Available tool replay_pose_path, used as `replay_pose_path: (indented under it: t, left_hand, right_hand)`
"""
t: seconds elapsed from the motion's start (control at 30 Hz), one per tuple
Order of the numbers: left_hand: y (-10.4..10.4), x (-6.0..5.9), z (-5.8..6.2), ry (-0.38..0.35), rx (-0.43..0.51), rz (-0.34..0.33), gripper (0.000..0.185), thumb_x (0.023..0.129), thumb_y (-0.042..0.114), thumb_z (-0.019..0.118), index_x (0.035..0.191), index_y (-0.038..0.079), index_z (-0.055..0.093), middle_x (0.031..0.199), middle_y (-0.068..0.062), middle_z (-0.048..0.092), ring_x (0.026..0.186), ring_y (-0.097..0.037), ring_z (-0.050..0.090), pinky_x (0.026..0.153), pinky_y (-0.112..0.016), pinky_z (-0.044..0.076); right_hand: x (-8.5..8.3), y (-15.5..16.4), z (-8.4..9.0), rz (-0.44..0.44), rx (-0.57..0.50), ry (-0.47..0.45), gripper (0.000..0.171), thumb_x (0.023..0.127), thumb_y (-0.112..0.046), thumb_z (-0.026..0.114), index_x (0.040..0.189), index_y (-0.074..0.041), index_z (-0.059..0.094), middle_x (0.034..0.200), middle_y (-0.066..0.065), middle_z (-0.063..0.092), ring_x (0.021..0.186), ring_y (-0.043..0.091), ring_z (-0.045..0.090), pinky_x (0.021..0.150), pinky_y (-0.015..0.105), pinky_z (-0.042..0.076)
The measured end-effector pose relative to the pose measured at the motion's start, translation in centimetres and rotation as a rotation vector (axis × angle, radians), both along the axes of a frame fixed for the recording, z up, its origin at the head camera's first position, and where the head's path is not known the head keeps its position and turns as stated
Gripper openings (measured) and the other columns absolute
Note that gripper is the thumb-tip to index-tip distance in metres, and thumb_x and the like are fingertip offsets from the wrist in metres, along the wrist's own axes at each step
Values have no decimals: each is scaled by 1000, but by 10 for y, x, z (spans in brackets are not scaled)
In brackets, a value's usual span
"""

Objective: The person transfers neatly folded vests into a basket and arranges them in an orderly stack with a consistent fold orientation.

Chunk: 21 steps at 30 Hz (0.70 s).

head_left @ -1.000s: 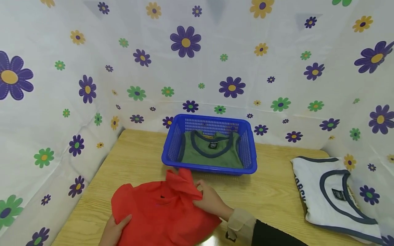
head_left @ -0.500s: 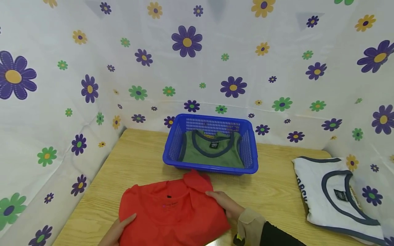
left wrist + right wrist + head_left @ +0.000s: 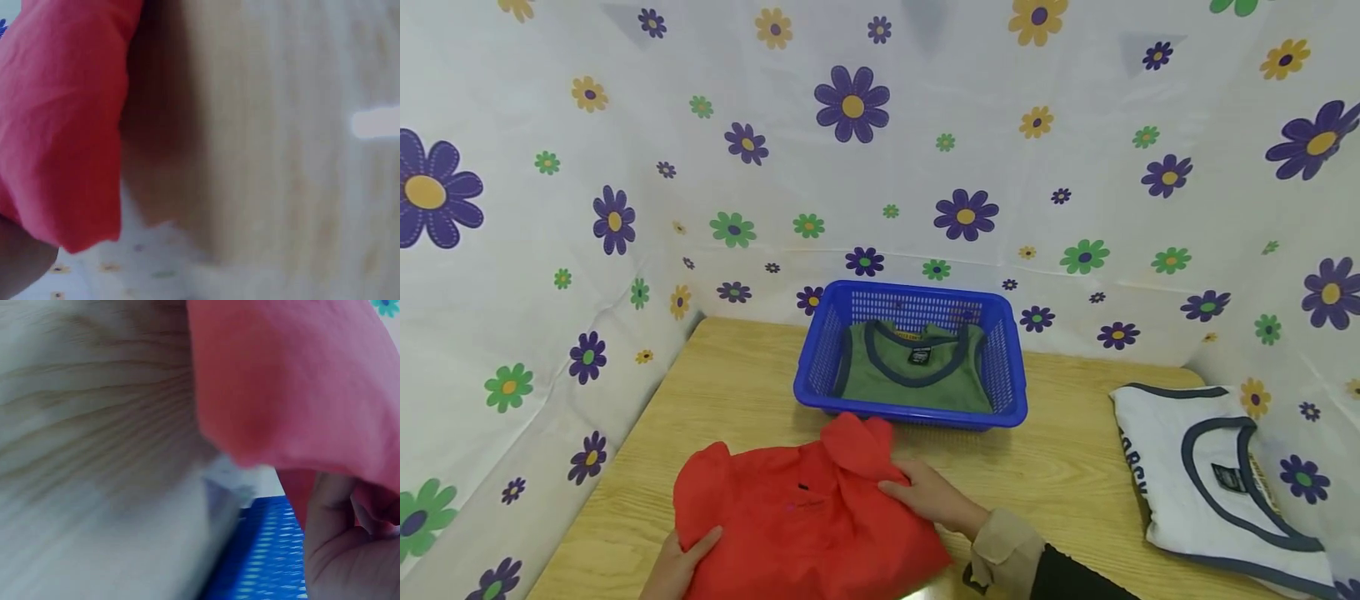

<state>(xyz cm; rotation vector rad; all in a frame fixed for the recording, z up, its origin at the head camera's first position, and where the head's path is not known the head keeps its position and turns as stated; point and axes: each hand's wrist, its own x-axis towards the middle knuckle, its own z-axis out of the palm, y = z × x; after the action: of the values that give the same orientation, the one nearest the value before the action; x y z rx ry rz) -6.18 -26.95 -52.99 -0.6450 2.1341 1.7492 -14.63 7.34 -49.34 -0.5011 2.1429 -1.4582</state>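
A: Hands first. Right hand (image 3: 932,498) is pinching the red shirt (image 3: 805,521) at its right side, fingers curled into the cloth just under the raised flap. The right wrist view is confirming it: fingers (image 3: 337,550) are wrapping red fabric.

B: Left hand (image 3: 679,562)?

A: It is sitting at the shirt's lower left edge with the thumb lying over the cloth and the other fingers hidden underneath, so it is gripping that edge too. I'd judge it is steadying the bundle while the right side gets handled.

B: Where is the shirt lying?

A: On the worktop (image 3: 737,375), at the near edge toward the left corner, bunched, one flap standing up toward the blue basket (image 3: 910,412).

B: Touching the basket?

A: Flap is reaching right up to the front rim; contact is not clear.

B: What else?

A: Green shirt (image 3: 913,371) is lying folded flat inside the basket, collar facing the back wall. Basket is sitting mid-worktop near the far edge. White shirt (image 3: 1210,475) is lying folded at the right edge, well apart from both hands. Flowered sheet (image 3: 850,167) is hanging behind and at both sides.
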Motion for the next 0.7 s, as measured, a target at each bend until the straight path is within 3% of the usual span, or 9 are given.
replay_pose_path:
  t: [0.13,0.23,0.33,0.43,0.7]
  left_hand:
    - [-6,1,22,19,11,19,57,95,29,53,135,-3,29,95,13,60,82,-1,59,77,-25,50]
    - [-10,-1,39,27,86,48,49,95,31,54,132,9,30,90,22,58,84,1,58,78,-23,50]
    - [-10,-7,54,45,136,54,38,95,32,53,124,21,31,91,26,56,88,2,57,80,-21,50]
    - [-7,-18,67,95,145,38,32,96,32,53,120,23,34,91,25,56,87,3,57,79,-19,50]
    - [12,-55,98,271,226,-69,25,98,26,50,119,22,37,97,20,59,89,-1,61,78,-22,52]
  right_hand:
    - [0,-6,16,-5,-14,64,27,95,-22,55,116,-6,62,109,12,65,85,8,57,74,22,47]
    - [-2,-6,28,-23,-28,144,28,95,-21,55,118,-6,61,111,12,64,89,11,58,77,23,48]
    - [-6,-3,40,-69,-30,266,29,95,-21,55,119,-6,60,109,11,65,89,13,60,78,23,49]
    - [-11,2,51,-149,-42,339,27,94,-20,57,115,-4,62,101,13,67,82,11,61,73,23,50]
    - [-30,28,76,-330,-141,240,29,95,-17,55,120,-4,59,101,20,65,76,7,59,69,24,51]
